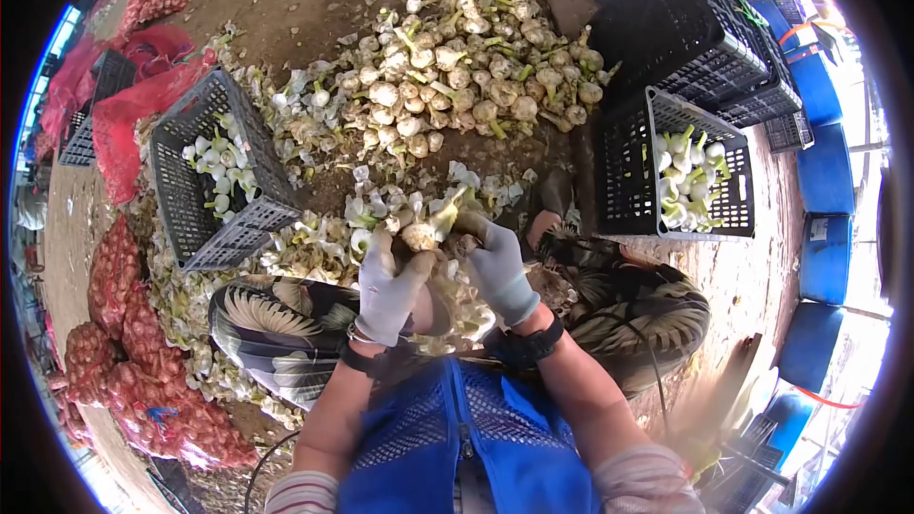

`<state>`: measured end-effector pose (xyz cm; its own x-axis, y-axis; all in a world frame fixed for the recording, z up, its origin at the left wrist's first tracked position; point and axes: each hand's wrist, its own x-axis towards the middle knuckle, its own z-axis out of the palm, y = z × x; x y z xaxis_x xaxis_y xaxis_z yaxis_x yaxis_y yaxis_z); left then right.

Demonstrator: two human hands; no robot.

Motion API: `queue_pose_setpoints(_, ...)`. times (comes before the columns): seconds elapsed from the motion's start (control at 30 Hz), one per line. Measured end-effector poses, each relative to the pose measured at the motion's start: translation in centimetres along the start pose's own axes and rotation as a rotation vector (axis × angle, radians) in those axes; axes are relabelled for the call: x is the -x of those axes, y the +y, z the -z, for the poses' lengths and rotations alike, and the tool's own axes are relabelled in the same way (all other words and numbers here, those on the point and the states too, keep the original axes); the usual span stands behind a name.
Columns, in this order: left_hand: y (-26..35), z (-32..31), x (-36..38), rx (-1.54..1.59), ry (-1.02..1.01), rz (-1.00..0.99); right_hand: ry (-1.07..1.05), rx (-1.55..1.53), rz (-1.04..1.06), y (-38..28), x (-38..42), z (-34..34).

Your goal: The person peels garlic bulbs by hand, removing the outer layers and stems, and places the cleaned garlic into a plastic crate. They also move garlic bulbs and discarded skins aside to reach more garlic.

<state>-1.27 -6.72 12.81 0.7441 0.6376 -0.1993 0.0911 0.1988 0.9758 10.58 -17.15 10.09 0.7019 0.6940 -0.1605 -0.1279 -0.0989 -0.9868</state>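
My left hand (390,287), in a pale work glove, is closed around a garlic bulb (419,236) in front of my lap. The bulb has a soiled root end and a thick green-yellow stalk slanting up to the right. My right hand (503,271), gloved too, has its fingers curled against the stalk side of the same bulb. Something brownish shows at the right fingertips; I cannot make out what it is. Loose garlic skins (381,205) lie on the ground just beyond my hands.
A large heap of unpeeled garlic (466,76) lies ahead. Black crates with cleaned garlic stand at left (181,200) and right (624,171). Stacked crates (666,29) rise behind the right one. Red net sacks (124,362) lie at left; blue barrels (824,257) line the right.
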Motion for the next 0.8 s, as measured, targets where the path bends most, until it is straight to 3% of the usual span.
queue_pose_setpoints(0.07, 0.4, 0.0, -0.1, 0.171, -0.024, 0.081, -0.060, -0.116, -0.046, 0.9, -0.3, 0.2)
queue_pose_setpoints(0.13, -0.4, 0.4, -0.5, 0.048, -0.038, -0.010, -0.075, -0.166, -0.083, -0.7, -0.6, 0.0)
queue_pose_setpoints(0.2, -0.3, 0.4, -0.6, -0.457, -0.030, -0.246, -0.084, -0.214, -0.122, -1.8, -0.7, 0.2)
queue_pose_setpoints(0.23, 0.0, 0.3, -0.5, -0.456, -0.032, -0.246, -0.111, -0.257, -0.167, -2.0, -0.6, 0.4)
queue_pose_setpoints(0.3, 0.9, 0.1, -0.3, -0.009, 0.017, 0.085, -0.141, -0.300, -0.214, -2.0, -0.7, 1.0)
queue_pose_setpoints(0.33, 0.2, 0.7, -0.3, -0.009, 0.020, 0.088, -0.217, -0.153, -0.147, -1.8, -0.7, 1.5)
queue_pose_setpoints(0.4, -1.1, 2.2, -0.2, 0.637, -0.141, 0.348, -0.292, -0.007, -0.079, -1.3, -0.9, 1.9)
queue_pose_setpoints(0.47, -1.7, 1.9, 0.1, 0.454, -0.026, 0.424, -0.258, 0.390, 0.380, -0.7, -1.4, 2.0)
queue_pose_setpoints(0.5, -2.6, 1.7, 0.1, -0.040, -0.001, 0.090, -0.260, 0.390, 0.379, -0.3, -1.2, 1.9)
queue_pose_setpoints(0.53, -3.3, 1.7, 0.1, -0.531, 0.026, -0.248, -0.237, 0.237, 0.235, 0.1, -0.8, 1.6)
queue_pose_setpoints(0.57, -3.9, 2.2, 0.1, -0.530, 0.031, -0.246, -0.215, 0.084, 0.089, 0.4, -0.4, 1.3)
queue_pose_setpoints(0.63, -1.4, 1.9, -0.9, 0.158, -0.012, 0.395, -0.215, 0.104, 0.052, -0.9, 0.1, 0.5)
queue_pose_setpoints(0.67, -1.9, 1.8, -1.0, 0.156, -0.012, 0.391, -0.207, 0.124, 0.015, -1.7, 0.2, 0.2)
queue_pose_setpoints(0.7, -2.7, 1.8, -1.1, 0.011, -0.032, 0.182, -0.201, -0.094, -0.191, -2.2, 0.1, 0.3)
queue_pose_setpoints(0.77, 1.0, -0.3, -0.3, -0.230, -0.025, -0.177, -0.224, -0.210, -0.192, -1.0, -0.1, 1.1)
queue_pose_setpoints(0.8, 0.9, 0.1, -0.2, -0.234, -0.023, -0.176, -0.252, -0.325, -0.191, -0.9, -0.3, 1.3)
